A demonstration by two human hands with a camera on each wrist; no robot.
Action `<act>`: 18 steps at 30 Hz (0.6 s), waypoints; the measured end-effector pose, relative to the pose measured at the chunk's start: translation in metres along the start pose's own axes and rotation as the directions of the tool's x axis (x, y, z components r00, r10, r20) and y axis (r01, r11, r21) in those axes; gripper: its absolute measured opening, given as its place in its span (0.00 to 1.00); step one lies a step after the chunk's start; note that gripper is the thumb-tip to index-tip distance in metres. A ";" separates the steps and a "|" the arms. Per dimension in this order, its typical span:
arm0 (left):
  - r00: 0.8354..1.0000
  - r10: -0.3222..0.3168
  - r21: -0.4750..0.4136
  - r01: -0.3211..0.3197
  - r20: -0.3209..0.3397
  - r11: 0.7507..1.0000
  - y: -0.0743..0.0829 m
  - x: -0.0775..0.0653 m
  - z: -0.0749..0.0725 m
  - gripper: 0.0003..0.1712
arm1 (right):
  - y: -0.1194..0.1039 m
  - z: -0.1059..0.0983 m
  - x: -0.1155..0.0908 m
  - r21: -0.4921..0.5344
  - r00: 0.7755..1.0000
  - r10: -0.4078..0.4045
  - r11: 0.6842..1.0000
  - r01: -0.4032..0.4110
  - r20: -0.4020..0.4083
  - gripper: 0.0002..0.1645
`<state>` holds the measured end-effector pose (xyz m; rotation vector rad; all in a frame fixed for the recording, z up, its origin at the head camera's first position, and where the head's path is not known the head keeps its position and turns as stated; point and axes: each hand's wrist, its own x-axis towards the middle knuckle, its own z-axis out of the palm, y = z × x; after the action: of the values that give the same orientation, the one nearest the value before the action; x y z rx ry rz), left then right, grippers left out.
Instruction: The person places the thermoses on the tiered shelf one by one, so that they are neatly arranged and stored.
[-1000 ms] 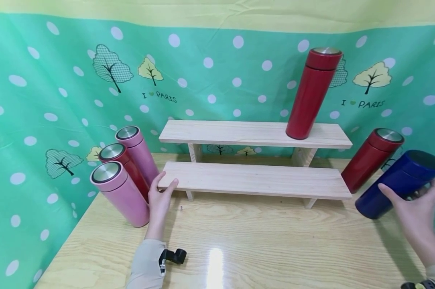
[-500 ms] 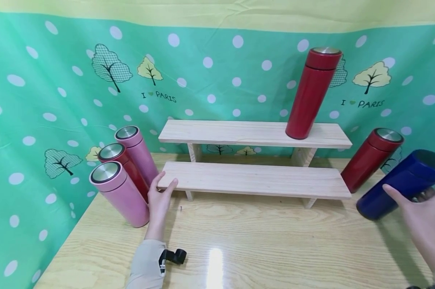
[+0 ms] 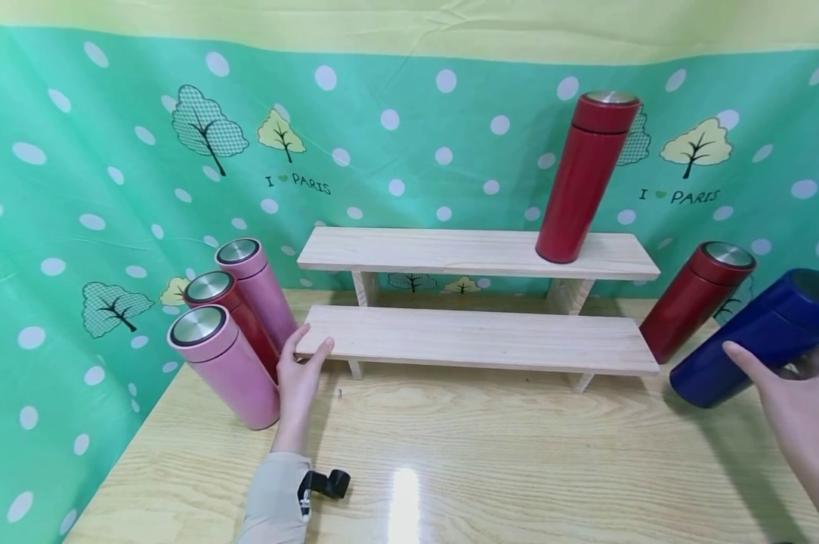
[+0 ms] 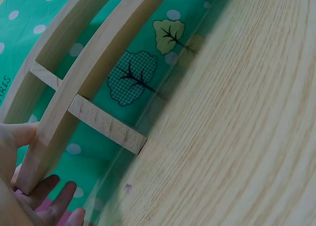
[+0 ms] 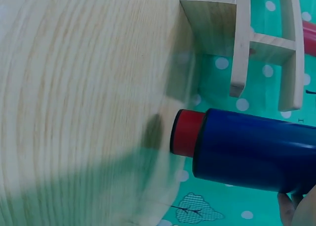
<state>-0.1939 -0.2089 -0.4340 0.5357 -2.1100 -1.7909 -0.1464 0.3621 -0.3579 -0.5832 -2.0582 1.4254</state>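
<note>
In the head view my left hand point(image 3: 302, 374) grips the left end of the lower board of a two-tier wooden shelf point(image 3: 477, 338). The left wrist view shows the thumb on one face and the fingers spread under the board point(image 4: 47, 152). On the right, my right hand point(image 3: 800, 393) holds a dark blue thermos bottle point(image 3: 756, 340) round its side. Its base seems raised off the table, with a shadow below. Behind it stands a red thermos bottle point(image 3: 698, 302), partly hidden by the blue bottle point(image 5: 252, 149) in the right wrist view.
Another red thermos point(image 3: 586, 181) stands on the upper board point(image 3: 409, 248), towards the right. Left of the shelf are a front pink thermos point(image 3: 236, 378), a red one point(image 3: 249, 321) and a rear pink one point(image 3: 263, 287). A green dotted curtain point(image 3: 409, 151) hangs behind the wooden table point(image 3: 450, 438).
My right hand has shifted slightly right, and the blue thermos has risen a little, its top moving up and to the right. My left hand stays on the shelf end.
</note>
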 end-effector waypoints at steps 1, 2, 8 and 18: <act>1.000 0.001 -0.001 -0.001 0.000 1.000 0.000 0.000 0.000 0.36 | -0.001 0.000 -0.001 -0.002 1.000 0.001 1.000 -0.001 0.003 0.57; 1.000 0.003 0.000 -0.003 0.001 1.000 0.000 0.000 -0.001 0.36 | -0.003 0.000 -0.002 0.000 1.000 0.007 1.000 -0.007 0.005 0.57; 1.000 0.006 0.011 -0.006 -0.003 1.000 -0.001 0.001 -0.002 0.37 | -0.012 -0.001 -0.011 -0.134 0.999 0.026 0.991 -0.019 0.044 0.55; 1.000 0.004 0.014 -0.004 0.019 1.000 -0.002 0.000 -0.003 0.38 | -0.029 -0.002 -0.015 -0.123 0.998 -0.054 0.991 0.053 -0.010 0.48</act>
<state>-0.1920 -0.2117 -0.4356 0.5197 -2.1365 -1.7863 -0.1347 0.3445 -0.3328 -0.5808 -2.1459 1.2681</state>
